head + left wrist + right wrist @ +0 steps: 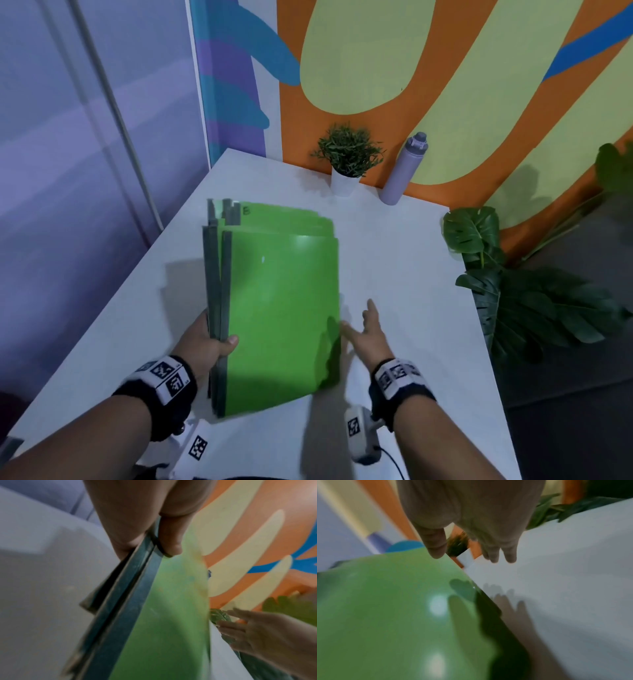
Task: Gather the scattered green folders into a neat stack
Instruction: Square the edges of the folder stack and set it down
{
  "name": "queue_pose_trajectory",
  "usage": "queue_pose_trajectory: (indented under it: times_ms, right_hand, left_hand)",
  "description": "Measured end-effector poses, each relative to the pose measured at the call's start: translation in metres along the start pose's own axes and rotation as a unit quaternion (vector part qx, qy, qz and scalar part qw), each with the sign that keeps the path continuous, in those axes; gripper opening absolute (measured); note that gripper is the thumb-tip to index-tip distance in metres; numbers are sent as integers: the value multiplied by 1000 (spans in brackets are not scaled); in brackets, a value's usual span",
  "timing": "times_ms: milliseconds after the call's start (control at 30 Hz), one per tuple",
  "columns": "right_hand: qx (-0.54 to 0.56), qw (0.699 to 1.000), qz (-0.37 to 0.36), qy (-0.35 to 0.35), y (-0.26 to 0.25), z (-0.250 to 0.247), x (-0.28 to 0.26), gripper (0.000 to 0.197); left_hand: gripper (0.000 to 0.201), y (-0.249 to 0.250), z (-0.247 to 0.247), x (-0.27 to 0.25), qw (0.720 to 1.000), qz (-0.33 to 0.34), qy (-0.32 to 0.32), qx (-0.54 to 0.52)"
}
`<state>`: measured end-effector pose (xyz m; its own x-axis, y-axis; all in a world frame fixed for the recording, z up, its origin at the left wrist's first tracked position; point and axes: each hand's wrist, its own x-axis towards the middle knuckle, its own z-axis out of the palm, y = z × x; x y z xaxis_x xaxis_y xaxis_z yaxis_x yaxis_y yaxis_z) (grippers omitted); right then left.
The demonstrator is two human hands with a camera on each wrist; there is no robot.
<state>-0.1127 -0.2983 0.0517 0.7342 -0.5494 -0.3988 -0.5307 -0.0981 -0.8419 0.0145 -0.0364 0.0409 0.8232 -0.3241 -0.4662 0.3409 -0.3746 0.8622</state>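
Left hand (209, 342) grips green folders (281, 308) spine; right hand (371, 337) spread, beside edge.

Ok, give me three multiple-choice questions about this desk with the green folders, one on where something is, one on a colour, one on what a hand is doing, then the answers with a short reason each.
1. Where does the small potted plant stand?
A. At the far edge of the table, by the painted wall
B. On top of the green folders
C. On the floor, left of the table

2. What colour is the water bottle?
A. Red
B. Pale purple
C. Black

3. What is the left hand doing?
A. Resting flat on the bare table
B. Holding the bottle
C. Gripping the green folders at their dark spines

Answers:
1. A, its white pot sits against the wall beside the bottle.
2. B, body and cap are both lilac.
3. C, the thumb lies over the spines with the fingers beneath, while the right hand is spread open by the opposite edge.
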Motion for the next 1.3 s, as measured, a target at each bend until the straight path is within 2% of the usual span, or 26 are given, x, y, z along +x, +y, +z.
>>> queue_pose_trajectory:
  times_ms: [67, 100, 200, 300, 500, 600, 667, 733, 833, 933, 1033, 1100, 1133, 1200, 1300]
  right_hand:
    - [104, 994, 9, -13, -17, -20, 2, 80]
    - [139, 990, -17, -17, -24, -27, -1, 73]
    - [181, 978, -101, 6, -41, -34, -12, 49]
    - [213, 965, -149, 29, -41, -28, -22, 44]
    - [217, 963, -158, 9, -32, -19, -39, 51]
    - [261, 950, -172, 9, -45, -26, -46, 65]
    - [282, 936, -210, 28, -58, -32, -52, 74]
    - [276, 926, -252, 58, -70, -35, -57, 69]
    - [256, 920, -282, 89, -80, -30, -62, 48]
    - [212, 926, -285, 128, -79, -22, -61, 39]
    - [256, 915, -279, 138, -75, -21, -62, 41]
    - [263, 916, -276, 129, -70, -19, -64, 50]
    - [261, 920, -266, 120, -67, -18, -66, 55]
    - [265, 929, -238, 103, -59, -13, -67, 64]
    - [254, 937, -222, 90, -51, -7, -65, 80]
  left_hand:
    - [40, 11, -6, -3, 999, 45, -21, 19]
    - [37, 16, -7, -4, 997, 63, -30, 37]
    - [27, 30, -2, -5, 990, 95, -36, 93]
    - [24, 36, 1, -1, 988, 103, -5, 119]
    - [60, 50, 1, -4, 990, 137, -17, 19]
    - [75, 70, 5, -16, 976, 205, -24, -75]
    - [75, 83, 3, -25, 955, 270, -32, -116]
    - [75, 97, 2, -33, 941, 319, -18, -113]
    - [85, 107, 5, -35, 929, 358, 32, -90]
    - [93, 109, 12, -32, 924, 367, 73, -83]
    - [82, 105, 14, -30, 920, 369, 70, -109]
    - [64, 101, 10, -28, 930, 346, 32, -121]
    - [63, 97, 8, -27, 934, 333, 7, -127]
    - [70, 86, 4, -21, 945, 307, -26, -110]
    - [74, 71, 4, -11, 964, 259, -18, -54]
